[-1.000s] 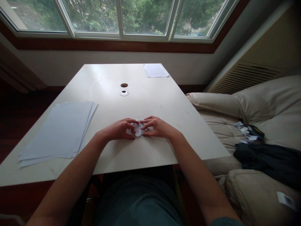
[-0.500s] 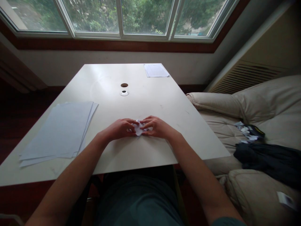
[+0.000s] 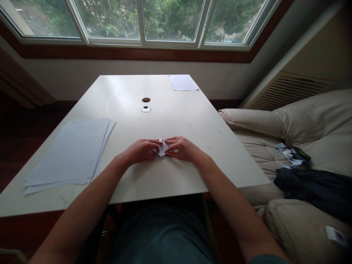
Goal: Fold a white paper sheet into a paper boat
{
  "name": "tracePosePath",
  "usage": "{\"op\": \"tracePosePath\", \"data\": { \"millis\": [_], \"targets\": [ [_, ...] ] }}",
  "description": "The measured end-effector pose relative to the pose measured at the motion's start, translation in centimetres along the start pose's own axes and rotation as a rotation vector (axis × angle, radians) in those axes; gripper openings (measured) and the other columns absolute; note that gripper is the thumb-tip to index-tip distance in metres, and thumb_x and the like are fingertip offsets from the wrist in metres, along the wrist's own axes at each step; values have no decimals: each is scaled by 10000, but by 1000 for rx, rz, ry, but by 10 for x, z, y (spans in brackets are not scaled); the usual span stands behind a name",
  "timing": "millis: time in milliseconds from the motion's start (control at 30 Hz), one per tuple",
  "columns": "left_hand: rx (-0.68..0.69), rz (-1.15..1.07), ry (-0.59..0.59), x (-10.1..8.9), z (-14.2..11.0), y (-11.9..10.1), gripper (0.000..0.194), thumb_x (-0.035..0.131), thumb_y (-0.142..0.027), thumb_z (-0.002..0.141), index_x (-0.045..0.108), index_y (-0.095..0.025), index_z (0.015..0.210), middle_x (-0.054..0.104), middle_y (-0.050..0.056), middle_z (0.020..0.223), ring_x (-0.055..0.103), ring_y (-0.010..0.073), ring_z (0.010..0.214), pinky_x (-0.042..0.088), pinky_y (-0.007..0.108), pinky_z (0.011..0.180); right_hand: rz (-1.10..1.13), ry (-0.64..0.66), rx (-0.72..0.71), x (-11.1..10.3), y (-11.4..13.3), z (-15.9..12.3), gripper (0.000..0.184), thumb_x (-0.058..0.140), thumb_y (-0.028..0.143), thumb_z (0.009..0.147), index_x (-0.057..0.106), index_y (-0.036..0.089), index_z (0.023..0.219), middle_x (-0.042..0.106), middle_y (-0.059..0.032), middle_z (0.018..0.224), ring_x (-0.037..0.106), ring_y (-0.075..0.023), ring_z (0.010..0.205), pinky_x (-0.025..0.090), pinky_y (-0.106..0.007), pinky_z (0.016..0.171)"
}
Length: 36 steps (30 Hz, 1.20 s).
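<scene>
A small folded piece of white paper [image 3: 163, 148] lies on the white table [image 3: 154, 176] near its front edge. My left hand [image 3: 141, 151] presses its left side, with the fingers curled over the fold. From the other side my right hand [image 3: 180, 149] pinches it between fingertips and thumb. Both hands cover much of the paper, so its exact folds are hidden.
A loose stack of white paper sheets [image 3: 70, 152] lies on the table's left side. A few sheets [image 3: 183, 83] sit at the far edge, near a round hole [image 3: 146, 99] and a grommet [image 3: 146, 109]. A beige sofa [image 3: 255, 121] holding dark cloth [image 3: 310, 190] stands right.
The folded paper looks narrower and more compact than a second ago. My hands have drawn slightly closer together around it.
</scene>
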State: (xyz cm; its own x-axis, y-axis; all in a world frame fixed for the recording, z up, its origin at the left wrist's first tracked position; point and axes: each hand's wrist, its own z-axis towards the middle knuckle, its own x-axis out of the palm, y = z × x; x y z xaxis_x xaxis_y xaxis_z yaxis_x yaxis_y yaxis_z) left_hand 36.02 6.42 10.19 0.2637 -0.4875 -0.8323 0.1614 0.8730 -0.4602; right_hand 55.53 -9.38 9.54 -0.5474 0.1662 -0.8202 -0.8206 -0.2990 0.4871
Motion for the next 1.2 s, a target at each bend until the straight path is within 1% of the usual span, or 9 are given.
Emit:
{"op": "tracePosePath", "data": {
  "millis": [133,267,400,500,600,733,967,1067,1200],
  "targets": [
    [-45,-17,-1,4,0,6,242,616,-49,720,734,-216,850,712,60,1193,714,209,996,558,280,819,-17,-27,-12,2,-2,-1,116,678,303,852,790,293,877,735,-55,1123,666,-217,1094,499,-374,988],
    [-51,-47,-34,6,-1,8,208,621,-73,738,727,-204,861,720,68,1169,723,197,936,557,271,795,23,-45,4,0,1,0,113,694,277,823,779,288,896,740,-42,1103,673,-207,1071,504,-349,973],
    [-101,-65,-113,11,0,7,154,636,-129,766,703,-189,891,753,63,1041,723,180,854,560,275,800,41,-65,18,2,1,0,217,665,155,777,739,251,956,740,-39,1083,682,-198,1010,506,-321,923],
    [-184,-119,-178,13,2,5,107,618,-179,802,674,-192,893,757,27,937,716,158,810,575,267,783,35,-132,103,9,-2,0,253,635,123,772,714,238,982,749,-36,1009,691,-187,898,507,-288,823],
    [-260,-181,-221,13,5,3,83,588,-204,825,646,-192,883,745,-3,868,709,137,773,586,254,763,96,-180,233,13,-3,0,202,613,184,831,702,246,1002,750,-13,906,675,-160,777,486,-255,718],
    [-303,-191,-254,11,7,0,44,593,-218,820,613,-185,840,724,-10,815,688,123,728,582,240,729,181,-252,304,12,0,2,108,602,271,871,695,219,889,725,-4,810,646,-148,728,460,-249,684],
    [-377,-120,-377,12,8,-2,56,608,-224,821,570,-186,809,687,-17,729,653,105,644,523,190,614,270,-402,396,13,1,7,200,604,377,880,680,193,862,705,-15,785,597,-140,672,438,-254,632],
    [-393,-140,-397,12,8,-2,64,621,-240,829,590,-184,832,709,-1,748,676,121,660,535,202,614,312,-417,405,15,1,7,220,611,394,876,693,190,868,709,-18,777,595,-137,654,441,-250,610],
    [-297,-256,-285,9,6,-3,84,613,-229,839,662,-183,890,756,52,1003,723,171,867,593,254,714,368,-368,348,15,-1,5,198,630,364,866,745,206,899,747,-22,819,663,-157,717,502,-259,661]
  ]
}}
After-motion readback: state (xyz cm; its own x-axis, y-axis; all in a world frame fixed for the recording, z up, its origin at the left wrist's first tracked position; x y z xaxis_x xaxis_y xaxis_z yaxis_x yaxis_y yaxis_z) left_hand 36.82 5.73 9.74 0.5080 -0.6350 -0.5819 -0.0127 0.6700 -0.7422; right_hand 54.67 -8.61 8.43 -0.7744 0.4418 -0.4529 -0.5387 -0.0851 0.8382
